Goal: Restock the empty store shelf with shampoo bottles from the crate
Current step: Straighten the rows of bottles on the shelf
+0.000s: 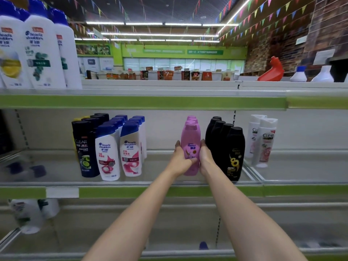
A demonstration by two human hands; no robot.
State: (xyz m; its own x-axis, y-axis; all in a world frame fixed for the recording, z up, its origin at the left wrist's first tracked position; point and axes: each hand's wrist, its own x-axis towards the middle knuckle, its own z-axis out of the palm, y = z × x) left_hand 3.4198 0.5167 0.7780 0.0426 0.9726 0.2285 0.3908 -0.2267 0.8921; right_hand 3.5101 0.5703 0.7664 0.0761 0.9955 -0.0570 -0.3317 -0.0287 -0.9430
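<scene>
— Position of pink bottle (190,146) is requested, head view.
— It is held upright at the front of the middle shelf (150,182), heading a row of pink bottles, just left of the black bottles (234,153).
— Grip state?
— The bottle is clamped on both sides: left hand (181,159) and right hand (206,157) are pressed against its flanks.

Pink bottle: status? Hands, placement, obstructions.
Left hand and right hand both clasp the pink bottle. Upright at the front of the pink row, middle shelf. Black bottles close on the right; nothing blocking.
</scene>
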